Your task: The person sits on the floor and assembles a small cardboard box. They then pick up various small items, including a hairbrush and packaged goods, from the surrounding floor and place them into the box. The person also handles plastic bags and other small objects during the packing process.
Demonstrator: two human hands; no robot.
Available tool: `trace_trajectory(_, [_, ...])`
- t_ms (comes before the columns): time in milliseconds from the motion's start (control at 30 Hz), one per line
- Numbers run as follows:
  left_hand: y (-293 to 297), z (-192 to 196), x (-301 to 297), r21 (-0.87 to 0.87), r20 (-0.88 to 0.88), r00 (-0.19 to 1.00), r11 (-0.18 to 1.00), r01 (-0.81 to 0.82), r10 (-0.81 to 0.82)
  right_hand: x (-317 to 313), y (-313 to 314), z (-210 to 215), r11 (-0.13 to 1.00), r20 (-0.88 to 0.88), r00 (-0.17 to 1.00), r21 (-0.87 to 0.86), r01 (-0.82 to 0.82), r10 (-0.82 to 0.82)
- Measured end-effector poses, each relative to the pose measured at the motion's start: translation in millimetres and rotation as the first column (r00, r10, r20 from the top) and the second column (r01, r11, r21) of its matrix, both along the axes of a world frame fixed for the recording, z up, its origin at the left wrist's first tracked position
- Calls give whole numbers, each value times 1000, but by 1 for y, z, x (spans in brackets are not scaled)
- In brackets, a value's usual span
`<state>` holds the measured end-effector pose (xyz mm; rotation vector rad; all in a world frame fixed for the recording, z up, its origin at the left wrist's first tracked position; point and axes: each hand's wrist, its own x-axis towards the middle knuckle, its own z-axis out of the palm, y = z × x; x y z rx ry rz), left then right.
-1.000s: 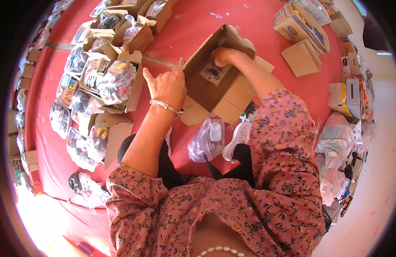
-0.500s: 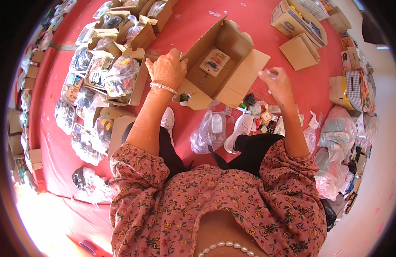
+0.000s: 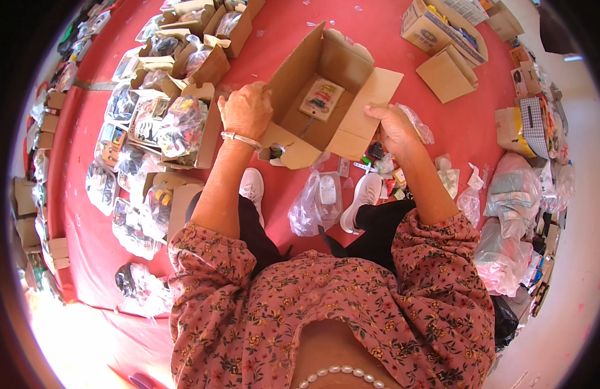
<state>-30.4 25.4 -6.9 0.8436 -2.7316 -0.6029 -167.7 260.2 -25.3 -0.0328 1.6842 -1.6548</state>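
Observation:
An open cardboard box is tilted in front of me. Inside it lies a flat pale pack with red, yellow and green pieces on its face. My left hand is closed on the box's left edge. At the opposite side, my right hand grips the right flap, its fingertips over the cardboard and the rest partly hidden. A crumpled clear plastic piece shows just beyond the right hand; whether it touches the hand I cannot tell.
Cardboard boxes of bagged goods line the left on a red floor covering. A clear bag holding a white item lies between my shoes. Small loose items lie under the right arm. More boxes and stuffed bags stand right.
My right hand has moved left onto the box's flap, and the clear plastic that was at its fingers now shows beyond it. Box and left hand have shifted slightly left.

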Motion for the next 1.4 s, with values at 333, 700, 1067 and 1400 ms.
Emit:
trace_trajectory(333, [-2,2,5,-107,104,994,994,-10,21,1,-4,1,996,65,995,45,-80,77])
trace_trajectory(700, [-17,-16,8,-186,19,1000,982,7,-4,10,2,-1,989,71,988,33,-142,139])
trace_trajectory(1067, [-31,-19,14,-88,159,976,982,166,-151,5,-4,-12,971,94,982,164,-176,162])
trace_trajectory(1400, [-15,-32,8,-234,-25,987,961,147,-157,24,35,27,944,-88,996,331,6,24])
